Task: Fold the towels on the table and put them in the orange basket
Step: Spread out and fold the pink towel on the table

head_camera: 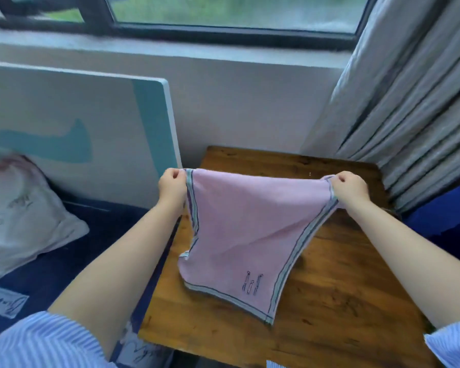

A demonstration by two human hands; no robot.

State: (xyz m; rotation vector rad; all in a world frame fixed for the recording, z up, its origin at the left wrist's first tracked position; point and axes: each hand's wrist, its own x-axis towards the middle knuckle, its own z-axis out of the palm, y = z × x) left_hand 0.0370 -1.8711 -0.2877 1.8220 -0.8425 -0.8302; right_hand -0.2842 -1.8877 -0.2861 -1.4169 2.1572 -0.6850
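Note:
A pink towel (245, 229) with striped borders and a small embroidered figure hangs spread above the wooden table (335, 301). My left hand (171, 185) pinches its upper left corner. My right hand (349, 188) pinches its upper right corner. The towel's lower corner droops down toward the tabletop near the front. No orange basket is in view.
A grey curtain (414, 107) hangs at the right behind the table. A white and teal board (77, 120) leans against the wall at the left. A white pillow (19, 216) lies on a dark blue bed (64, 261) left of the table. A window (223, 11) is above.

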